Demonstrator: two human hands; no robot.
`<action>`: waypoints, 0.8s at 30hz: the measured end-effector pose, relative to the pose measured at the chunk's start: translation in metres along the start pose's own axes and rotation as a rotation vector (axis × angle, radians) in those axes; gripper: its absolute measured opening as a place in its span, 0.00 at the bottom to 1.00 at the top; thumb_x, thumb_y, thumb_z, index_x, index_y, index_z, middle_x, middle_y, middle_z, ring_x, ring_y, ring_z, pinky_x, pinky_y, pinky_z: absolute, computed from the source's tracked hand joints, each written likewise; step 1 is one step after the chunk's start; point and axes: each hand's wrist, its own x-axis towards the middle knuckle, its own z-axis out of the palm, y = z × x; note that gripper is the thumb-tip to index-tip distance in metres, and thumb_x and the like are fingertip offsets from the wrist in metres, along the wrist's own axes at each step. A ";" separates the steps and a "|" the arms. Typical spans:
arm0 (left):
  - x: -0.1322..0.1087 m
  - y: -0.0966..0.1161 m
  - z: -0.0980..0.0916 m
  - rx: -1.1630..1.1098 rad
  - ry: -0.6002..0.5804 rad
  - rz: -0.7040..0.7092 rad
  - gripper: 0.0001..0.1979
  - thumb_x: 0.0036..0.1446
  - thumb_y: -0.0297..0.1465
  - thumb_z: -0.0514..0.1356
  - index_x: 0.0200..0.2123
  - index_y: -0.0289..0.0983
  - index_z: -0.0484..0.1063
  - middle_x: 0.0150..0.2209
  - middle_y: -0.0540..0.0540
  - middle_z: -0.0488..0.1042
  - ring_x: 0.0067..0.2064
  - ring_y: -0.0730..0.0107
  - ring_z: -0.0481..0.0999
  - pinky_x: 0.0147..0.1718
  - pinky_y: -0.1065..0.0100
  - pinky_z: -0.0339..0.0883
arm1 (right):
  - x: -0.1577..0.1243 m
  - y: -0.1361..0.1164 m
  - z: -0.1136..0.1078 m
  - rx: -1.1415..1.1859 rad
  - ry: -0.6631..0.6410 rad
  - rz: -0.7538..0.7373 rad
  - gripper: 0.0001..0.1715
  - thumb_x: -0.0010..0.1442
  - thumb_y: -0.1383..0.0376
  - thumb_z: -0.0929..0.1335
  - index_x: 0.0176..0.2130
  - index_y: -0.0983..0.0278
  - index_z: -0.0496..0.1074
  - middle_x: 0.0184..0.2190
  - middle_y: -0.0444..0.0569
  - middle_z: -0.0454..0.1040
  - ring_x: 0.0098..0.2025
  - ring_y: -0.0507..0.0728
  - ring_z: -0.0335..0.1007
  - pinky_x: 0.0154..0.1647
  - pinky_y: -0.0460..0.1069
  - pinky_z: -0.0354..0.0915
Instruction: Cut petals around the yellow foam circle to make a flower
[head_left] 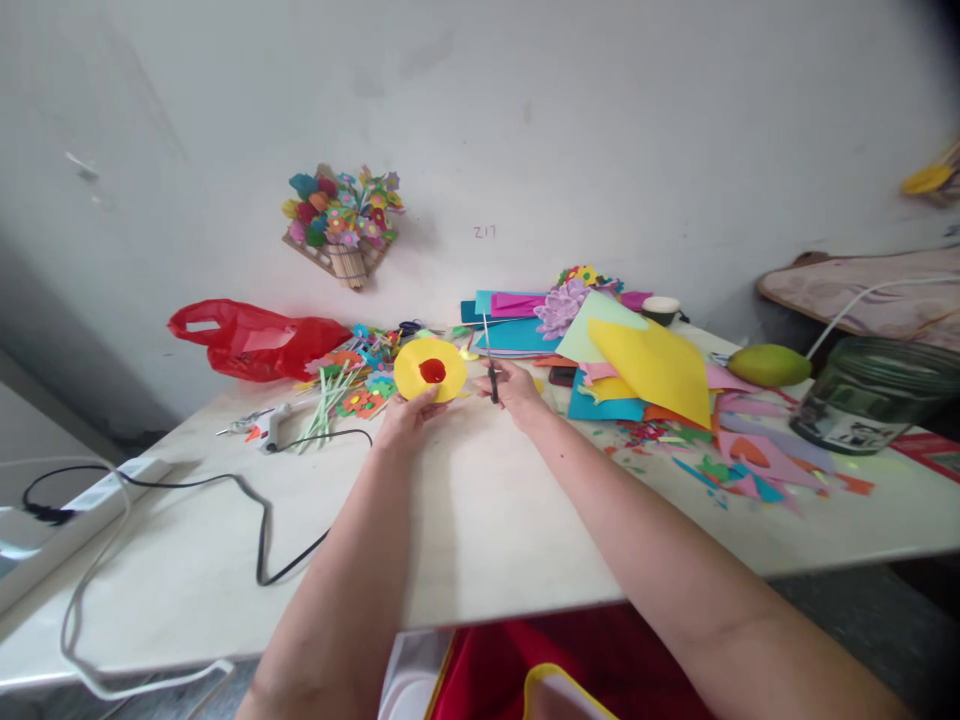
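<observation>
My left hand (409,415) pinches the lower edge of a round yellow foam flower (430,368) with a red centre, holding it upright above the white table (480,520). Just to its right, my right hand (514,388) is closed around a thin stick-like tool (489,358) that stands nearly upright; its dark lower part shows between my fingers. The two hands are a short gap apart.
Coloured foam sheets (645,365) and scraps (750,465) cover the table's right. Small foam flowers on green stems (352,385), a glue gun (276,425) with black cord, a red plastic bag (251,338), a green mango (769,365) and a glass jar (874,395) lie around.
</observation>
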 end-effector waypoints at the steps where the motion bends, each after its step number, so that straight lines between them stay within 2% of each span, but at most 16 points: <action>1: 0.000 -0.001 0.000 0.010 -0.007 -0.006 0.25 0.40 0.28 0.68 0.46 0.32 0.71 0.37 0.41 0.78 0.33 0.63 0.79 0.30 0.69 0.74 | 0.000 0.000 0.001 0.017 0.009 0.011 0.26 0.39 0.64 0.75 0.40 0.66 0.68 0.22 0.41 0.69 0.22 0.48 0.67 0.15 0.40 0.52; 5: -0.001 -0.001 0.001 0.042 -0.035 -0.013 0.25 0.39 0.28 0.69 0.44 0.31 0.72 0.37 0.41 0.78 0.32 0.62 0.79 0.28 0.69 0.74 | 0.001 0.000 0.005 0.042 0.012 0.029 0.24 0.41 0.65 0.74 0.41 0.66 0.69 0.21 0.41 0.70 0.21 0.48 0.66 0.14 0.40 0.49; 10: -0.004 0.002 0.006 0.053 -0.038 -0.031 0.25 0.38 0.28 0.69 0.44 0.30 0.72 0.38 0.37 0.78 0.34 0.58 0.79 0.29 0.67 0.74 | 0.000 -0.001 0.010 0.014 0.045 0.071 0.20 0.45 0.69 0.72 0.40 0.66 0.69 0.20 0.40 0.68 0.18 0.46 0.63 0.16 0.40 0.54; 17: -0.004 0.002 0.006 0.073 -0.041 -0.029 0.23 0.38 0.28 0.69 0.41 0.30 0.73 0.39 0.36 0.78 0.36 0.58 0.79 0.30 0.67 0.74 | 0.001 -0.002 0.011 -0.045 0.105 0.099 0.19 0.46 0.69 0.71 0.41 0.65 0.69 0.21 0.41 0.68 0.20 0.48 0.65 0.17 0.40 0.57; 24: -0.002 0.001 0.002 0.091 -0.034 -0.034 0.23 0.38 0.29 0.69 0.41 0.30 0.73 0.37 0.36 0.78 0.34 0.59 0.79 0.30 0.67 0.74 | 0.011 0.006 0.004 -0.106 0.213 0.033 0.18 0.44 0.73 0.68 0.39 0.65 0.70 0.19 0.39 0.66 0.19 0.47 0.64 0.22 0.42 0.63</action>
